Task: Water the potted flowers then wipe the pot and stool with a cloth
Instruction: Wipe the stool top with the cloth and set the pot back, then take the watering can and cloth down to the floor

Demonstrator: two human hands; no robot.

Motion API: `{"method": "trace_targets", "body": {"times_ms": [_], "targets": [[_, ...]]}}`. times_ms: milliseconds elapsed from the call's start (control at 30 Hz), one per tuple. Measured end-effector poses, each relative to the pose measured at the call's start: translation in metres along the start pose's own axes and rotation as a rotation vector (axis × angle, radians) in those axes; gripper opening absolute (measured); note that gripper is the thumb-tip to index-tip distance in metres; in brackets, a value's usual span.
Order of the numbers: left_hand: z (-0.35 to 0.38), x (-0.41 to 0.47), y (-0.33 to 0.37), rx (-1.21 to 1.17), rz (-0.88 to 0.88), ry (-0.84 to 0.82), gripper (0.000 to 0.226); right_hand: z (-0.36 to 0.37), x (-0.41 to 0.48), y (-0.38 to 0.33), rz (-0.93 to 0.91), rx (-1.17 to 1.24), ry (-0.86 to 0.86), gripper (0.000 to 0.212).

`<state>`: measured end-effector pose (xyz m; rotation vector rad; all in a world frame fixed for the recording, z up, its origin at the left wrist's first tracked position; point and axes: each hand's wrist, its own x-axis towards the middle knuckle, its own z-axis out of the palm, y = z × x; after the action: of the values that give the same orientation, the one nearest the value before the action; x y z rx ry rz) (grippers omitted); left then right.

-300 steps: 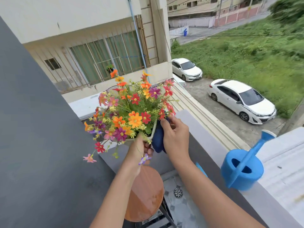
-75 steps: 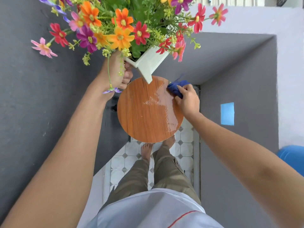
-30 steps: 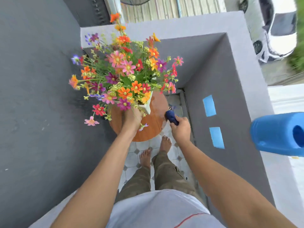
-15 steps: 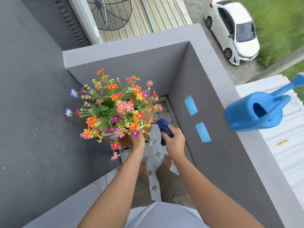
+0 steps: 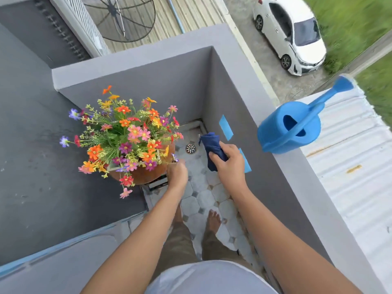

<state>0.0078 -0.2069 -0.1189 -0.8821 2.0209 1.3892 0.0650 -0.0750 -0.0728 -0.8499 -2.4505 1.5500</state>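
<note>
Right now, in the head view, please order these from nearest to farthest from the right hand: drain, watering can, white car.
From the right hand, which holds the cloth:
1. Drain, on the floor just to its left.
2. Watering can, on the ledge to its right.
3. White car, down on the street, far beyond.

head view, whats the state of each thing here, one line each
flower pot: upright on the stool, mostly hidden by flowers
stool: standing on the tiled floor, holding the pot
cloth: bunched, gripped in the right hand
left hand: at the stool's edge, grip unclear
watering can: upright on the ledge, untouched
</note>
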Motion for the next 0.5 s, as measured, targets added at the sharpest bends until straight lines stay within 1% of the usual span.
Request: {"method": "trace_targets", "body": {"times_ms": [33, 100, 167, 233, 300, 400, 500], "targets": [[0.011, -0.012, 0.007, 0.08, 0.071, -0.05, 0.031, -0.014, -0.003, -0.007, -0.029, 0.019, 0.025, 0.012], [0.029, -0.043, 0.033, 0.111, 0.227, -0.109, 0.027, -0.047, -0.005, -0.023, -0.086, 0.074, 0.103, 0.007], [0.039, -0.071, 0.066, 0.012, 0.337, -0.136, 0.02, -0.077, -0.005, -0.043, -0.12, 0.138, 0.153, 0.006], [0.055, -0.104, 0.096, -0.125, 0.444, -0.191, 0.013, -0.118, -0.007, -0.061, -0.156, 0.208, 0.237, 0.011], [0.067, -0.135, 0.117, -0.231, 0.522, -0.254, 0.011, -0.152, -0.007, -0.072, -0.165, 0.29, 0.329, 0.009], [0.098, -0.182, 0.136, -0.266, 0.54, -0.403, 0.013, -0.206, -0.008, -0.075, -0.169, 0.38, 0.469, 0.012], [0.141, -0.218, 0.138, -0.252, 0.429, -0.541, 0.01, -0.248, -0.006, -0.062, -0.142, 0.413, 0.605, 0.009]]}}
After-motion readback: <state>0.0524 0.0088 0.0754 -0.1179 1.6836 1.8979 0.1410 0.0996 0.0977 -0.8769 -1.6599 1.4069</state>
